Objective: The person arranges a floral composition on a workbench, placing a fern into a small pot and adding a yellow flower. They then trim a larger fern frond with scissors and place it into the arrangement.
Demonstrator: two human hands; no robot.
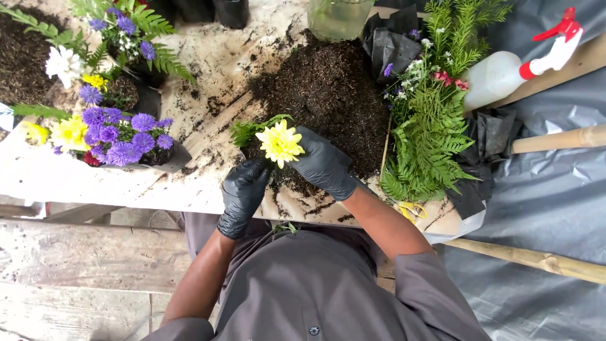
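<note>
Where the grey shirt fills the bottom of the view, both bare forearms rise from it to black-gloved hands at the near edge of the pale, soil-strewn surface (208,69). The left hand (243,192) curls below a yellow flower (279,143), its grip apparently closed around the stem, though the stem itself is hidden by the bloom and the gloves. The right hand (325,165) lies against the bloom from the right, fingers bent over whatever is beneath; whether its grip is clamped on anything I cannot tell. A small fern sprig (249,129) sticks out just left of the flower. Behind them spreads a dark soil heap (328,88). A bunch of fern fronds (426,136) lies to the right, and yellow-handled scissors (410,210) half show beneath it. Left are purple and yellow flowers (120,136) in black bags. Farther right lies a spray bottle (511,69); a clear jar (339,17) is cut off at the top.
</note>
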